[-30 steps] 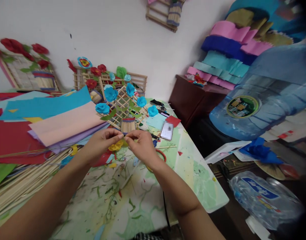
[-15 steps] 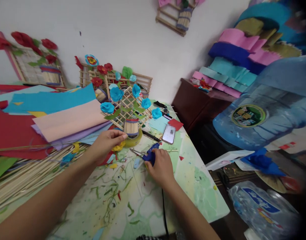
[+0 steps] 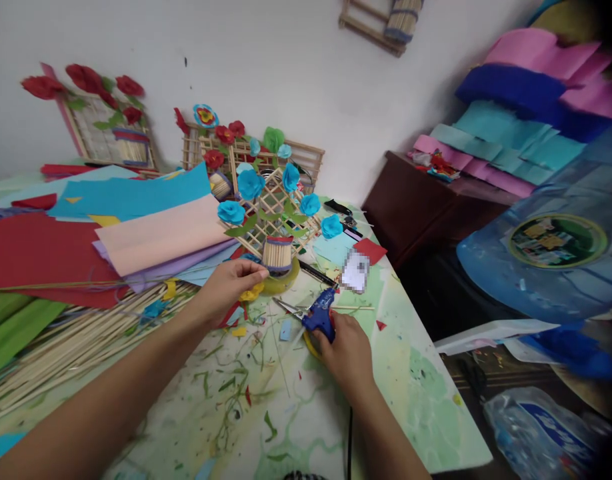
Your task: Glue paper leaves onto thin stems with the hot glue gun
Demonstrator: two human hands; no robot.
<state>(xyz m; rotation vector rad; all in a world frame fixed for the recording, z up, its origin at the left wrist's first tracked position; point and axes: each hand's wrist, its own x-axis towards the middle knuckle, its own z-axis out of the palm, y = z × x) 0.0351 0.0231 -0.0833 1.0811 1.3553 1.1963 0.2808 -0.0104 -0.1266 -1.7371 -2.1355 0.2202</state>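
Observation:
My left hand (image 3: 233, 283) is closed in a pinch at the lower left of a small stick pot (image 3: 277, 254); what its fingertips hold is hidden. The pot sits at the foot of a stick lattice (image 3: 272, 193) with blue paper flowers (image 3: 250, 183) and green leaves. Just under those fingers are a yellow paper flower (image 3: 253, 291) and a roll of clear tape (image 3: 282, 285). My right hand (image 3: 350, 347) is wrapped round the blue glue gun (image 3: 321, 315), whose nozzle points away. Scissors (image 3: 289, 308) lie beside the gun, their handles partly hidden.
Coloured paper sheets (image 3: 161, 233) and a bundle of thin sticks (image 3: 93, 347) cover the left side. A phone (image 3: 355, 270) and black pen (image 3: 316, 273) lie beyond the gun. Scraps litter the table (image 3: 411, 400). A large water bottle (image 3: 541, 247) stands right.
The view has shifted, so things sit further right and some lower. My right hand has drawn back slightly with the glue gun, which shows more fully. My left hand stays by the pot.

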